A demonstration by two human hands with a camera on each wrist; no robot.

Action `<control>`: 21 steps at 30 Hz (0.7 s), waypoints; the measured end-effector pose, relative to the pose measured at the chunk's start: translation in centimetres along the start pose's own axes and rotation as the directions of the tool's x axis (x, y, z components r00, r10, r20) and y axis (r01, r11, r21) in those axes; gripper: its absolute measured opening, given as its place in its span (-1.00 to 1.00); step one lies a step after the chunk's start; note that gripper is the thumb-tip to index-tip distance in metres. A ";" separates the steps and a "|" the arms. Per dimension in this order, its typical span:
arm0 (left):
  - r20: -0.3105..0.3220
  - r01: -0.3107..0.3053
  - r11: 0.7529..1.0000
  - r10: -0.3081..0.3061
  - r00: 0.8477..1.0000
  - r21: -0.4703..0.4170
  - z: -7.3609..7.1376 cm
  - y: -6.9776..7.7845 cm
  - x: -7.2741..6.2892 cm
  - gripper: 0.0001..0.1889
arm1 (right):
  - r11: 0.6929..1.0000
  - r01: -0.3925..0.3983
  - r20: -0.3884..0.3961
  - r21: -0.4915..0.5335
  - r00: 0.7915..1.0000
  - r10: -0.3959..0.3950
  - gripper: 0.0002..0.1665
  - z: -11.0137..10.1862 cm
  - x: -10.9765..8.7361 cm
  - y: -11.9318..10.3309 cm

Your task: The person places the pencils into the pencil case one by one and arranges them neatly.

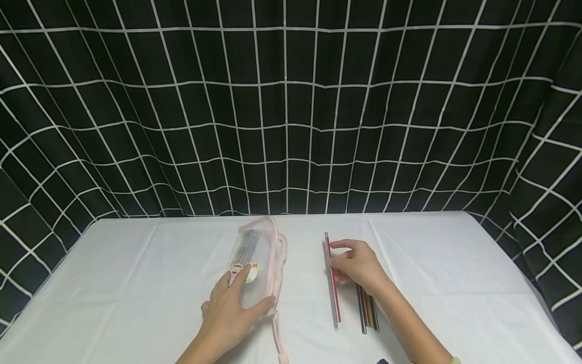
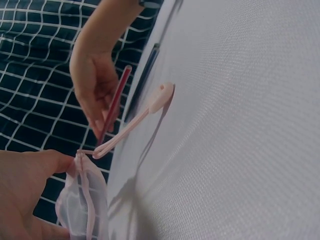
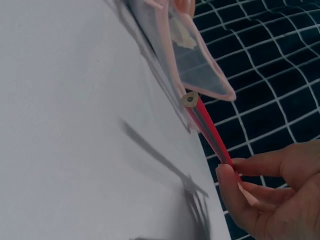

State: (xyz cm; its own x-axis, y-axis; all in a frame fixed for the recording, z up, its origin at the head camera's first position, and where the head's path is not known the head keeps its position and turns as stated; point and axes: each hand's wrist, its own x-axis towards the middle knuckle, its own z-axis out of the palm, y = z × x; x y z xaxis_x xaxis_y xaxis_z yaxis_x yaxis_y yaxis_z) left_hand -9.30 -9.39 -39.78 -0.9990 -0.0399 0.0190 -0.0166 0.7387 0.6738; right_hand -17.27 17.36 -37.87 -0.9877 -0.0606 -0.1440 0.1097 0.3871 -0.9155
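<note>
You look partway along, with some pencils (image 1: 245, 250) inside the mesh pouch (image 1: 263, 260) your left hand (image 1: 229, 311) grips between spread thumb and fingers, 1 red pencil (image 1: 334, 293) pinched in your right hand (image 1: 359, 265), and loose pencils (image 1: 368, 309) left on the white tablecloth (image 1: 136, 283) before a dark, white-gridded curtain (image 1: 297, 101)

I see the head view bright, both wrist views dimmer, with soft shadows across the white worktop (image 3: 75, 125).
</note>
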 end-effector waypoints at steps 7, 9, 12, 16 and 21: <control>0.003 0.004 1.000 -0.004 1.000 -0.003 0.0 0.0 0.0 -0.07 | 0.999 0.034 0.001 0.038 0.999 -0.034 -0.41 0.8 0.3 -0.7; 0.005 0.003 1.000 -0.003 1.000 -0.004 0.0 0.0 0.0 -0.07 | 0.998 0.036 -0.002 0.054 0.999 -0.036 -0.41 1.0 0.4 -0.9; 0.005 0.003 1.000 -0.003 1.000 -0.001 0.1 0.0 0.0 -0.07 | 0.996 0.040 -0.007 0.075 0.999 -0.040 -0.42 1.5 0.5 -1.3; -0.001 0.004 1.000 -0.004 1.000 0.002 0.1 0.0 0.0 -0.07 | 0.997 0.038 -0.029 0.072 0.999 -0.036 -0.45 2.2 0.5 -1.9; -0.004 0.006 1.000 -0.006 1.000 0.011 0.1 0.0 0.0 -0.08 | 0.996 0.032 -0.045 0.080 0.999 -0.029 -0.45 3.1 0.7 -2.5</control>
State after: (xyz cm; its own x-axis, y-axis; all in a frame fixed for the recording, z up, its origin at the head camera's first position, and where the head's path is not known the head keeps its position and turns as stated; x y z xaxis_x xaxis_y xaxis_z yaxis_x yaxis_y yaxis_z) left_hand -9.35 -9.34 -39.82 -0.9987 -0.0470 0.0183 -0.0229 0.7459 0.6657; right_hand -17.89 13.50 -36.84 -0.9945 -0.0303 -0.1006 0.0863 0.3104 -0.9467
